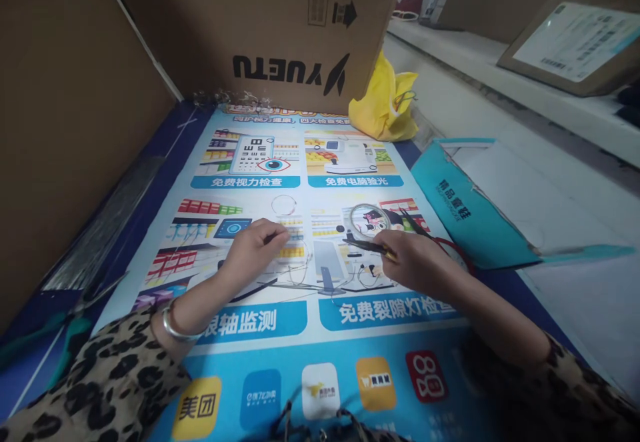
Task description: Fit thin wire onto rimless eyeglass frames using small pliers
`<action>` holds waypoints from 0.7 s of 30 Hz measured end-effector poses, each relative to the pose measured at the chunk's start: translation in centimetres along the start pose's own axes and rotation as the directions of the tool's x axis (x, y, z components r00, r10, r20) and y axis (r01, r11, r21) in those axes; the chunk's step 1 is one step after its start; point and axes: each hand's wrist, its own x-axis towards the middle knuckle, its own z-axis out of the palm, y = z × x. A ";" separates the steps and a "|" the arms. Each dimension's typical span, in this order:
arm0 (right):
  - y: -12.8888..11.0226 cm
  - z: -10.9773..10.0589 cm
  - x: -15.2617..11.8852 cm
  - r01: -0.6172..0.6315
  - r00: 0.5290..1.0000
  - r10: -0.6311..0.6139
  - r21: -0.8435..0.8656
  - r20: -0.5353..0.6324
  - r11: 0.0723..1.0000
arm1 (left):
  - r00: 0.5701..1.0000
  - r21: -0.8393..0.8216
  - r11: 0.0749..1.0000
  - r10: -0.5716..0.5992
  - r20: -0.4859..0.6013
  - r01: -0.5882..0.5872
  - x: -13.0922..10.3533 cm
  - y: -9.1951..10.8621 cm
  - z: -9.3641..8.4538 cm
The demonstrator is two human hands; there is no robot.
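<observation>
L hand (257,245)'s fingers curl in, can't tell if pinching anything, R hand (407,255) grips a black-tipped tool (365,245) near thin wires (306,287) on the poster (370,342), so I'd keep tips clear of loose strands.

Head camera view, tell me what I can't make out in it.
All in the head view:
- Left hand: whether it pinches anything; its curled fingers hide this.
- Dark-tipped tool: most of its handle, covered by the right hand.
- Yellow bag: its contents, hidden by the bag itself.
- Large cardboard box: its top, cut off by the upper edge.
- Parcel label: its small print, too tiny and blurred.
</observation>
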 end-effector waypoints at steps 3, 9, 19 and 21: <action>-0.9 -0.7 0.6 0.014 1.000 -0.006 0.337 -0.024 0.941 | 0.987 0.137 0.984 0.129 -0.100 -0.115 0.1 -0.1 0.2; -5.3 0.1 3.2 -0.012 0.999 0.032 0.743 -0.013 0.670 | 0.987 -0.138 0.985 0.081 -0.135 -0.100 -1.8 3.1 -0.2; -8.4 2.6 4.0 -0.024 0.999 -0.022 0.874 0.040 0.485 | 0.811 -0.789 0.195 -0.205 0.548 0.583 -4.8 6.7 0.7; -8.5 2.9 4.0 -0.039 0.998 -0.017 0.889 0.053 0.457 | 0.811 -0.802 0.153 -0.219 0.542 0.577 -4.9 6.5 0.9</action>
